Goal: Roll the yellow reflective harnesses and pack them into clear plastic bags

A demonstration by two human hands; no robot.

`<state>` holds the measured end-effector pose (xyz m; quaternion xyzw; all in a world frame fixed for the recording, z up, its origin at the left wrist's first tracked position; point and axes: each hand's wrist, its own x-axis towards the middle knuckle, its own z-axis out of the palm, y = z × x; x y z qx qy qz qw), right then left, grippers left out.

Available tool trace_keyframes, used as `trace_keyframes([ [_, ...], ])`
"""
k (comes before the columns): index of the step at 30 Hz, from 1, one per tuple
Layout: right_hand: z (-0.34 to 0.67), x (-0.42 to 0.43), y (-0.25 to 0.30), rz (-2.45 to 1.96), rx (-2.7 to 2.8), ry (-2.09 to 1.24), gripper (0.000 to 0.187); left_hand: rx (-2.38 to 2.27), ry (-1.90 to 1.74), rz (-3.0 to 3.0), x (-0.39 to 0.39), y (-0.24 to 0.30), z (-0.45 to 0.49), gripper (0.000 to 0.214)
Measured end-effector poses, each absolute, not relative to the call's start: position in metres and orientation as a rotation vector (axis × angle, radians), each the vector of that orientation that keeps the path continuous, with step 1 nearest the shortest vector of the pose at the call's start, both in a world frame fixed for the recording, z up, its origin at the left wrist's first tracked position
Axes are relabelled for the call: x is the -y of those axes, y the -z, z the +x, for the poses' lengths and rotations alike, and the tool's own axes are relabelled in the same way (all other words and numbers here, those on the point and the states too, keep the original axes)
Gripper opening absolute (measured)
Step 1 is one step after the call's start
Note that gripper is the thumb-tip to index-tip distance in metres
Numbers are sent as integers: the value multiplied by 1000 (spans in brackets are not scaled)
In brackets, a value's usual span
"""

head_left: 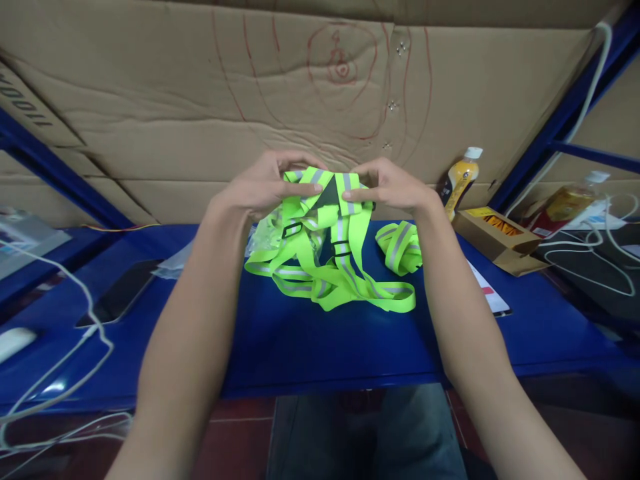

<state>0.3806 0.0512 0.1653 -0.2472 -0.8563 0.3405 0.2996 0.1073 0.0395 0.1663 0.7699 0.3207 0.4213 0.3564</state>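
A neon yellow-green reflective strap vest [320, 267] with grey reflective bands hangs in a tangle over the blue table [300, 347]. My left hand [265, 187] pinches its upper left part, fingers closed on the webbing. My right hand [393, 190] pinches the upper right part the same way. Both hands hold the top of the vest raised, while its loose straps rest on the table. A rolled piece of the same strap [400, 247] lies just right of the pile, below my right wrist.
Cardboard sheets [200, 100] line the back wall. An orange drink bottle [461, 180], an open cardboard box [495, 237] and a second bottle [575, 197] stand at the right. White cables [590, 260] trail on both sides. A phone [120, 293] lies at the left.
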Motion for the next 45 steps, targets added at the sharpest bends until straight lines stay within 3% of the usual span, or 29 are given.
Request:
trace_keyframes([
  [11,382,-50,-168,-613,2277,-626,63,-1018,-1136,2122,-28,-168,125,46],
  [17,380,-43,-172,-740,2246,-383,44,-988,-856,1653,-28,-164,130,77],
  [22,370,-47,-170,-806,2165,-283,29,-950,-930,1541,-29,-168,127,40],
  [27,364,-44,-172,-722,2223,-374,42,-934,-1078,1547,-33,-170,119,24],
  [33,372,-50,-167,-650,2206,-554,63,-927,-1209,1541,-36,-167,122,46],
  [38,377,-55,-162,-686,2260,-543,73,-813,-1271,1677,-29,-167,128,50],
  [45,376,-55,-164,-662,2254,-506,73,-783,-1313,1711,-28,-164,135,29],
])
